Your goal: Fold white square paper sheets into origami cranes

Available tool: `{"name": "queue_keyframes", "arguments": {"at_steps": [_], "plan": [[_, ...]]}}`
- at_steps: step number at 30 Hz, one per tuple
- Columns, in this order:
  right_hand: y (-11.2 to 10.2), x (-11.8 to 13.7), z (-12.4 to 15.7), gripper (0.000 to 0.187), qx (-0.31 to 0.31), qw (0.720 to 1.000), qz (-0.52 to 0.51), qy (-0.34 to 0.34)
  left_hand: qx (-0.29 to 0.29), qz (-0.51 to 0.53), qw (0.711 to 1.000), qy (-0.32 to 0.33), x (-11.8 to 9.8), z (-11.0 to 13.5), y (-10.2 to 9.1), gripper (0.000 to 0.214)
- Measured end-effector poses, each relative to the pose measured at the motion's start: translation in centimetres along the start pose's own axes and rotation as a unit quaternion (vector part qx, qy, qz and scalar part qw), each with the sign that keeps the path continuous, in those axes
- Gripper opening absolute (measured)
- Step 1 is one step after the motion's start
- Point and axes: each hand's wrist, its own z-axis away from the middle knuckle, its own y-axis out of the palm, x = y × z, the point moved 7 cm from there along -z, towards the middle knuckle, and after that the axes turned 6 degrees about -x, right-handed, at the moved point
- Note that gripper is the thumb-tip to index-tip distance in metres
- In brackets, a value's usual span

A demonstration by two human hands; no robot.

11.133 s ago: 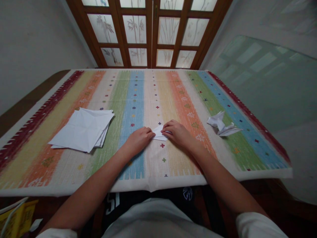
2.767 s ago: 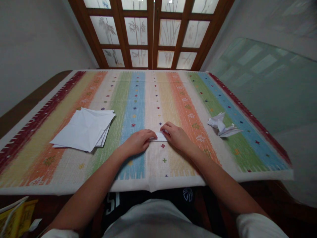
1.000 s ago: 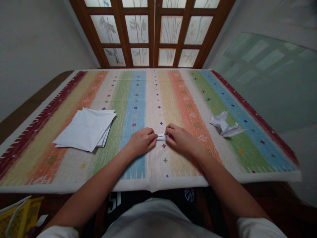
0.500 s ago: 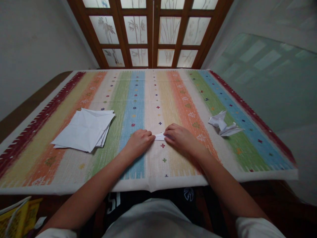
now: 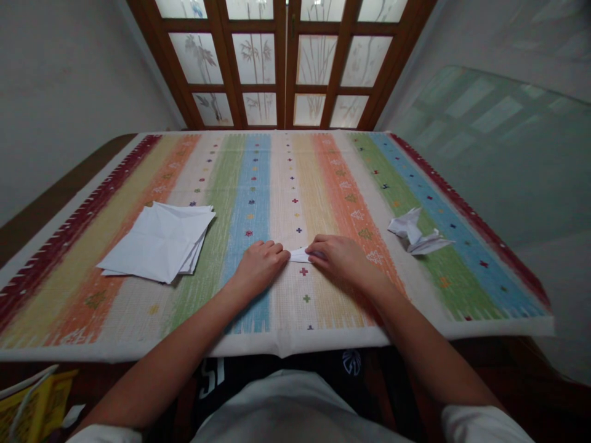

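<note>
Striped woven tablecloth [image 5: 286, 184] before us, and our left hand [image 5: 259, 267] and right hand [image 5: 344, 258] close on a folded white paper strip [image 5: 299, 255] from either end, though we can't tell if they're gripping it; loose paper sheets [image 5: 157, 243] lie left, an origami bird [image 5: 413, 231] right.

We are counting one left hand [image 5: 258, 268], one right hand [image 5: 344, 261], one folded paper strip [image 5: 299, 255], one paper stack [image 5: 157, 243], and one origami figure [image 5: 413, 232].

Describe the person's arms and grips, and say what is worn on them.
Both arms are bare below short white sleeves: the left sleeve and the right sleeve. The left grip and the right grip are bare hands with no gloves, and no watch or bracelet shows.
</note>
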Motion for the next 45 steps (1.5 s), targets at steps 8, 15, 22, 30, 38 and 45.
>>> {"name": "queue_keyframes", "arguments": {"at_steps": [8, 15, 22, 30, 38, 45], "plan": [[-0.1, -0.5, -0.3, 0.013, 0.001, 0.999, -0.040, -0.019, -0.008, 0.056, 0.996, 0.067, -1.3, -0.3, 0.9, 0.020], [-0.4, -0.8, 0.0, 0.008, 0.014, 0.996, -0.079, -0.041, -0.017, 0.062, 0.997, 0.040, -1.7, -0.5, 0.7, 0.016], [0.0, -1.1, -0.4, 0.011, -0.011, 0.990, -0.125, -0.056, -0.065, 0.099, 0.993, 0.025, -1.3, -1.1, 0.8, 0.013], [0.8, -2.3, -0.9, 0.014, -0.020, 0.986, -0.161, -0.039, -0.064, 0.143, 0.988, -0.004, -0.9, -1.1, 1.2, 0.014], [0.5, -1.7, -0.8, 0.017, -0.025, 0.988, -0.142, -0.049, -0.049, 0.210, 0.975, -0.056, -0.2, -1.4, 1.5, 0.013], [0.4, -2.0, -0.5, 0.012, -0.009, 0.989, -0.144, -0.040, -0.037, 0.227, 0.972, -0.049, -0.7, -1.2, 1.3, 0.010]]}}
